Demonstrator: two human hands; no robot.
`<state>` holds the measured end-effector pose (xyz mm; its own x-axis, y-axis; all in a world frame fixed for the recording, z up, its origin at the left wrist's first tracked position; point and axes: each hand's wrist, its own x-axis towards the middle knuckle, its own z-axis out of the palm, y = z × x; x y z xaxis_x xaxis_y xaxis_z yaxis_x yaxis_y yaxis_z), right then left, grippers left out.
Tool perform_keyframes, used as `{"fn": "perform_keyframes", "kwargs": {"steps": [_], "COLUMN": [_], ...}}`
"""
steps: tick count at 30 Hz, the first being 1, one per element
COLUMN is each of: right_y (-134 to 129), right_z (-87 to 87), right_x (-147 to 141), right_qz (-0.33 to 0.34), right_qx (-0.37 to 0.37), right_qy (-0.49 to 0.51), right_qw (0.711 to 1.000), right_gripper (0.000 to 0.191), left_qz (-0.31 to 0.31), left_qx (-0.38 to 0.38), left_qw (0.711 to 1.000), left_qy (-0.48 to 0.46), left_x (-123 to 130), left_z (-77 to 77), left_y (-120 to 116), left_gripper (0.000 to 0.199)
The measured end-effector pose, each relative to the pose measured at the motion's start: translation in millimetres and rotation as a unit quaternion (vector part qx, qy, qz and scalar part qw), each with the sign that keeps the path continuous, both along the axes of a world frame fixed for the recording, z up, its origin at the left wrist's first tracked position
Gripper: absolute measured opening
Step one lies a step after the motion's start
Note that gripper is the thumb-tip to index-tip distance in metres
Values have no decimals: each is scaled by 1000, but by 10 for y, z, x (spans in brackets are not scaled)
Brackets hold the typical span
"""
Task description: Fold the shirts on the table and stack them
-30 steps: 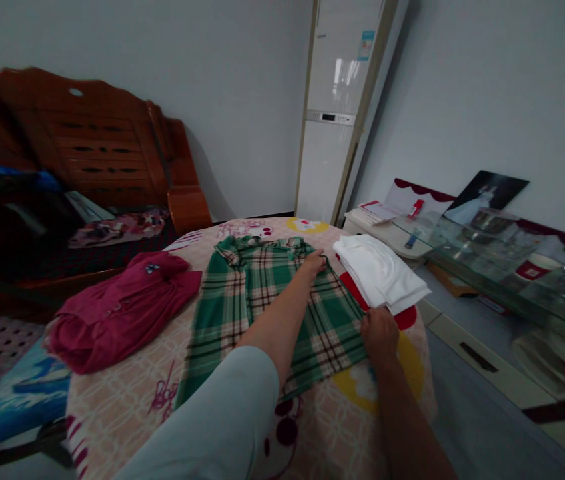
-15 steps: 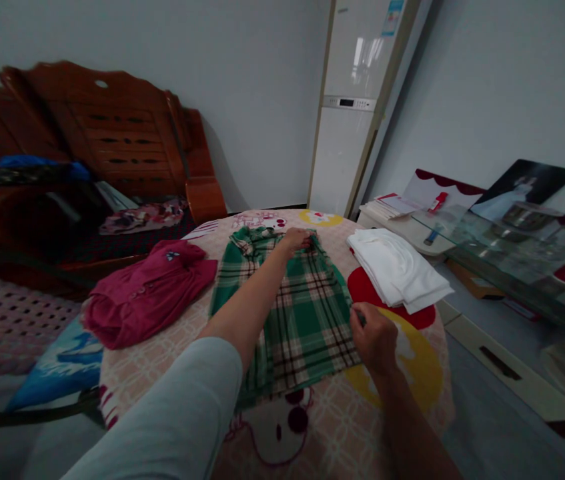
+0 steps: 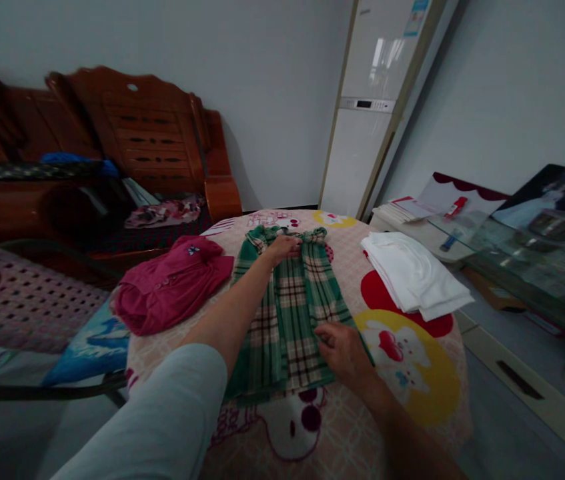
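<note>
A green plaid shirt (image 3: 291, 300) lies on the round table in front of me, its right side folded in toward the middle. My left hand (image 3: 285, 248) reaches to the far end by the collar, its fingers closed on the cloth there. Lower down, my right hand (image 3: 343, 352) pinches the edge of the folded-in flap, near the shirt's right half. To the left rests a magenta shirt (image 3: 167, 287), loosely folded. A folded white garment (image 3: 412, 273) is on the right side of the table.
A patterned cloth covers the round table (image 3: 342, 427). On the left stand a woven chair (image 3: 27, 300) and a wooden bench (image 3: 147, 140). At the right is a glass shelf (image 3: 512, 260) over a low cabinet. A tall white air conditioner (image 3: 357, 147) fills the corner.
The shirt's right edge has been brought inward over its middle. My right hand moved left with it, and my left hand shifted slightly left at the collar end. The view turned a little left.
</note>
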<state>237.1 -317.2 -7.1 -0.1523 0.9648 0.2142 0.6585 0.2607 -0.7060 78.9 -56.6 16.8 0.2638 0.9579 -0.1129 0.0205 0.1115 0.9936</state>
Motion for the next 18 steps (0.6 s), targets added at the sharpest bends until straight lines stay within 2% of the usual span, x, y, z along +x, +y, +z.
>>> {"fn": "perform_keyframes", "kwargs": {"steps": [6,9,11,14,16,18], "right_y": [-2,-6,-12,-1,29,68], "right_z": [1,-47,-59,-30,2,28], "right_x": [-110,-158,-158,-78,31,169], "right_qz": [15,22,22,12,-27,-103], "right_qx": [0,-8,-43,-105,-69,18], "right_qy": [10,16,64,134,122,53], "right_qw": [1000,1000,997,985,990,993], "right_gripper": [30,23,16,25,29,24], "left_qz": [21,25,24,30,29,20], "left_qx": [11,53,104,157,185,212], "left_qw": [999,993,980,959,943,924], "left_qy": [22,99,167,233,274,318], "left_x": [-61,-96,-113,-152,-191,-228], "left_z": [-39,-138,-201,-242,-230,-201], "left_y": [79,91,97,102,100,88], "left_gripper": [9,13,16,18,20,21]}}
